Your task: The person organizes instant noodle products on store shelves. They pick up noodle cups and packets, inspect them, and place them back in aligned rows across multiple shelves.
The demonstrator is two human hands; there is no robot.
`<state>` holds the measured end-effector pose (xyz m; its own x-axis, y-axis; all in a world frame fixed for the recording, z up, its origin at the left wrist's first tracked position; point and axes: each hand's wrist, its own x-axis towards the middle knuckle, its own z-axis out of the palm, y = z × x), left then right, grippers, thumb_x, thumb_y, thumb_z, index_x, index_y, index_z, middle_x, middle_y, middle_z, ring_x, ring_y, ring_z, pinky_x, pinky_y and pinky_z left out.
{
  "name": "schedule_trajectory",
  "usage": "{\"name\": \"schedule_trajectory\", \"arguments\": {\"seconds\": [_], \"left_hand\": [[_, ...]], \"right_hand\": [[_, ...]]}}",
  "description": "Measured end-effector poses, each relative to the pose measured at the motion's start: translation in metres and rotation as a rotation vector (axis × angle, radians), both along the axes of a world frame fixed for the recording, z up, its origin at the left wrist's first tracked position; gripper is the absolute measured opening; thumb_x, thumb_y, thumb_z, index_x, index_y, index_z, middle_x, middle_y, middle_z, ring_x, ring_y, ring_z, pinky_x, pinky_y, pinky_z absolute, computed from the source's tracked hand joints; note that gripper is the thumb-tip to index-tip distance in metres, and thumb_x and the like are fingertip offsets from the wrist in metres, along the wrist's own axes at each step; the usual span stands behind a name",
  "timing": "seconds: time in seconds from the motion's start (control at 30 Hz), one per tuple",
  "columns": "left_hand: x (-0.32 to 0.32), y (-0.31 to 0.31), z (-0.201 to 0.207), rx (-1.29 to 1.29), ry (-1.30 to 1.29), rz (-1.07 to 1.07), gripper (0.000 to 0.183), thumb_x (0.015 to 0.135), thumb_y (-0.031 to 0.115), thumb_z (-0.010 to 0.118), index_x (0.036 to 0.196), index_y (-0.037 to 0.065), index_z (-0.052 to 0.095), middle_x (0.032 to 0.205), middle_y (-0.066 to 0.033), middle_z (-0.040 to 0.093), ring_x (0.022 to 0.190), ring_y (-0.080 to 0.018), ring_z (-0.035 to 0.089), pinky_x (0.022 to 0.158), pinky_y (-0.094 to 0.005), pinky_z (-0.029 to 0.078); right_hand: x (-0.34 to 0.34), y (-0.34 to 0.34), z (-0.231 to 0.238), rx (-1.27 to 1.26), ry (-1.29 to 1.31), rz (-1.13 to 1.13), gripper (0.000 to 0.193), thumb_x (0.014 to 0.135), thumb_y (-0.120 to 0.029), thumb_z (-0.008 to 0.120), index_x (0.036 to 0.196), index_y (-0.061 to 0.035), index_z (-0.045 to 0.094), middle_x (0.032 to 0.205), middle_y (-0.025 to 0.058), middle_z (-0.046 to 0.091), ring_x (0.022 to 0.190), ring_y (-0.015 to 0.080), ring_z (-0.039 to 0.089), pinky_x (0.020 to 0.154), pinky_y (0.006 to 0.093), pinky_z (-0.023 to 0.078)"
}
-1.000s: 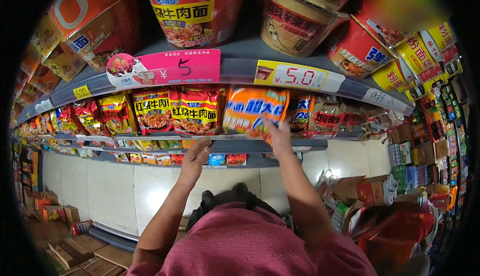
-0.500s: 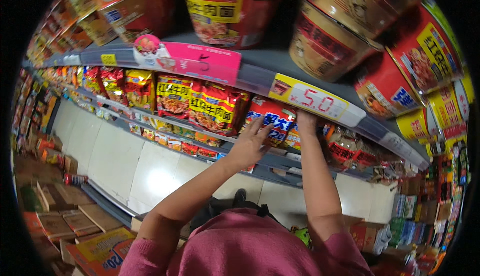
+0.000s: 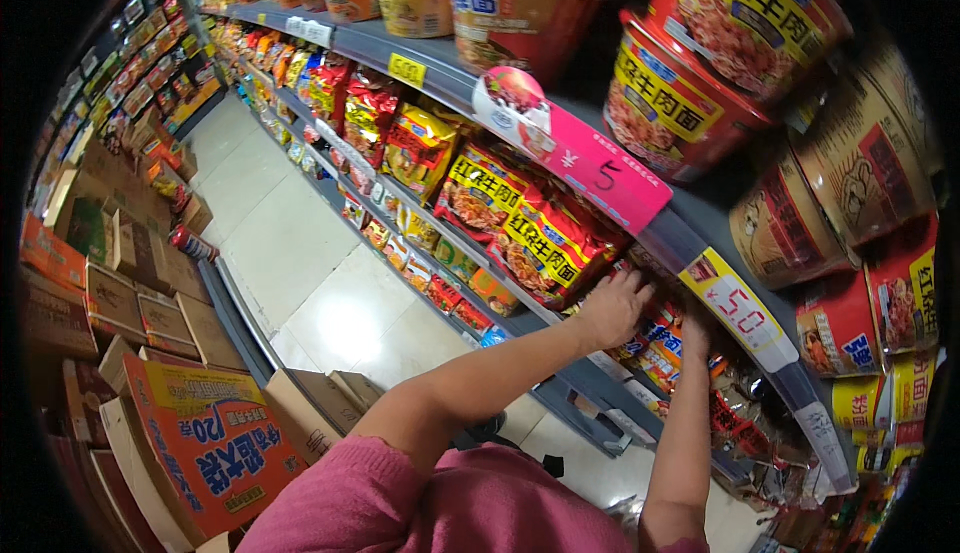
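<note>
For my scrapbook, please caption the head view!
Left hand and right hand reach among noodle packets beneath stacked tubs.

right hand (image 3: 697, 338): partly hidden by shelf edge (image 3: 672, 241) | orange packet (image 3: 658, 365): partly covered | upper red tub (image 3: 745, 18): cropped

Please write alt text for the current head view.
A person's left hand and right hand reach into grey store shelving, with an orange noodle packet between them. Noodle tubs stand above; cardboard boxes crowd the lower left.
</note>
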<state>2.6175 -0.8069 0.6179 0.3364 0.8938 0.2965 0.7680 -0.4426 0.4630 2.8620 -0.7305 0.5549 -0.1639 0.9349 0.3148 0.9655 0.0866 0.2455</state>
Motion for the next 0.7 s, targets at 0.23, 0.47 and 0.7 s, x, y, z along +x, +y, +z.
{"name": "schedule_trajectory", "arguments": {"seconds": [0.23, 0.47, 0.7], "left_hand": [[0.004, 0.006, 0.004, 0.140, -0.102, 0.048, 0.066, 0.074, 0.026, 0.076, 0.132, 0.005, 0.052, 0.123, -0.0199, 0.053, 0.120, -0.0372, 0.049, 0.100, -0.0466, 0.042], [0.010, 0.031, 0.014, 0.437, -0.181, 0.084, 0.056, 0.072, 0.026, 0.071, 0.124, 0.006, 0.065, 0.137, -0.0219, 0.051, 0.134, -0.0404, 0.040, 0.113, -0.0612, 0.025], [0.021, 0.052, 0.013, 0.292, -0.114, 0.092, 0.050, 0.085, 0.027, 0.059, 0.131, 0.008, 0.061, 0.142, -0.0147, 0.054, 0.136, -0.0344, 0.043, 0.116, -0.0535, 0.026]], "right_hand": [[0.011, 0.005, -0.005, 0.470, 0.325, 0.099, 0.042, 0.094, -0.028, 0.066, 0.123, 0.0022, 0.062, 0.118, 0.0245, 0.064, 0.105, 0.0412, 0.062, 0.085, 0.0450, 0.051], [-0.007, 0.008, 0.030, 0.230, 0.219, 0.095, 0.051, 0.098, -0.036, 0.057, 0.137, -0.0030, 0.053, 0.134, 0.0189, 0.057, 0.119, 0.0389, 0.055, 0.098, 0.0474, 0.046], [-0.042, 0.018, 0.065, 0.164, 0.058, 0.186, 0.031, 0.094, -0.026, 0.058, 0.118, -0.0083, 0.065, 0.118, 0.0157, 0.065, 0.105, 0.0379, 0.061, 0.090, 0.0478, 0.049]]}}
